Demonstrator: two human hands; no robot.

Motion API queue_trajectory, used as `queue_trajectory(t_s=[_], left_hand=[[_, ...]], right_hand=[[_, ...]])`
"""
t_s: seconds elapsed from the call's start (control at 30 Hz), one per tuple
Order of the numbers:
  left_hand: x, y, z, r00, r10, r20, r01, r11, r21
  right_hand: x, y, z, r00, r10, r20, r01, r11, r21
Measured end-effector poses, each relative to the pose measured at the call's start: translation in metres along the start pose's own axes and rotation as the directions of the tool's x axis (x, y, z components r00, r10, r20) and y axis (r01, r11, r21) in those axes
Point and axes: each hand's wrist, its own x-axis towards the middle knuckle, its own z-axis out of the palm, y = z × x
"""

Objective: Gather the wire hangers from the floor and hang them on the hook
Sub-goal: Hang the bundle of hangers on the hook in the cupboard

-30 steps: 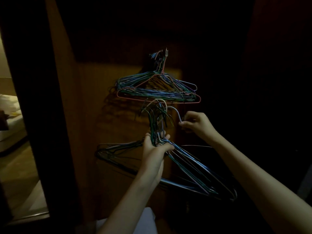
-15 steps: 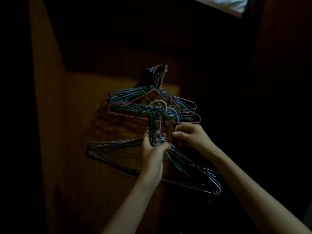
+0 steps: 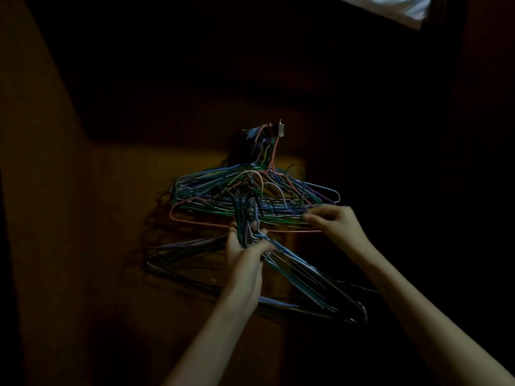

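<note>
Pretty dark in here, wooden wall (image 3: pixel 111 218) only half lit. Left hand (image 3: pixel 245 252) up at about 6 o'clock from the hook (image 3: pixel 281 129), forearm rising from the bottom edge, palm turned toward the camera, fingers and thumb curled tight around the necks of a held bunch of wire hangers (image 3: pixel 301 282). Triangles of that bunch splayed out below the hand, one side toward 9 o'clock, the other drooping down toward 4 o'clock. Curved tops of the bunch poking up above the fist, overlapping the lower bars of the hung bunch of hangers (image 3: pixel 250 199). Hung bunch already on the hook, a tangle of blue, green, purple and pink wire fanned out wide, flat against the wall. Right hand (image 3: pixel 334 224) off at 3 o'clock from the left, arm reaching in from the lower right corner, wrist bent, fingers curled with the tips pointing left at the right end of the hung bunch. Can't tell if those fingertips actually pinch a wire or just sit beside it, too dim. Pale cloth (image 3: pixel 395 6) way up at 1 o'clock in the top corner.
</note>
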Motion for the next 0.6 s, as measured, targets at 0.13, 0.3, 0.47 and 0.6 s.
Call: queue_trajectory(t_s=[0.13,0.3,0.47,0.6], left_hand=[[0.013,0.010,0.005,1.000,0.005,-0.012,-0.004,1.000,0.009],[0.026,0.023,0.013,0.998,0.052,-0.025,-0.052,0.999,-0.002],[0.044,0.033,0.022,0.994,0.109,-0.027,-0.108,0.994,0.024],[0.060,0.038,0.025,0.989,0.142,-0.037,-0.141,0.990,0.023]], right_hand=[[0.024,-0.004,0.002,0.997,-0.055,-0.054,0.056,0.998,0.018],[0.057,-0.012,0.003,0.985,-0.135,-0.107,0.140,0.989,0.043],[0.097,-0.018,0.002,0.974,-0.187,-0.131,0.199,0.976,0.091],[0.127,-0.013,0.006,0.967,-0.214,-0.137,0.224,0.973,0.060]])
